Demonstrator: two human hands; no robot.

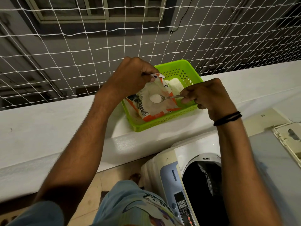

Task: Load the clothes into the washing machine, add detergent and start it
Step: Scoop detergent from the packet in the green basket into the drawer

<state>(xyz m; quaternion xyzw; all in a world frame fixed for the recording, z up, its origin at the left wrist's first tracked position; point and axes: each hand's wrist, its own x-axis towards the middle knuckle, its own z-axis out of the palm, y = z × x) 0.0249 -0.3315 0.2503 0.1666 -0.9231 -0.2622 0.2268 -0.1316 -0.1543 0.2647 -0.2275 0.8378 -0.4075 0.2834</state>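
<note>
Detergent (154,98) sits heaped on a spoon (169,97) over the open packet (156,110), which lies in a green basket (164,123) on a white ledge (48,121) above the washer (169,173). The left hand (130,75) pinches the packet's torn top to hold it open; the right hand (208,97) pinches the spoon's handle. The washer stands open, and its drum (200,185) shows only dark, so whether clothes are loaded cannot be told. By the look of it, the powder has yet to reach the machine, and starting it at the panel (182,204) remains. "TurboDrum" reads on the washer's blue trim; the packet's print is too crumpled to read.
</note>
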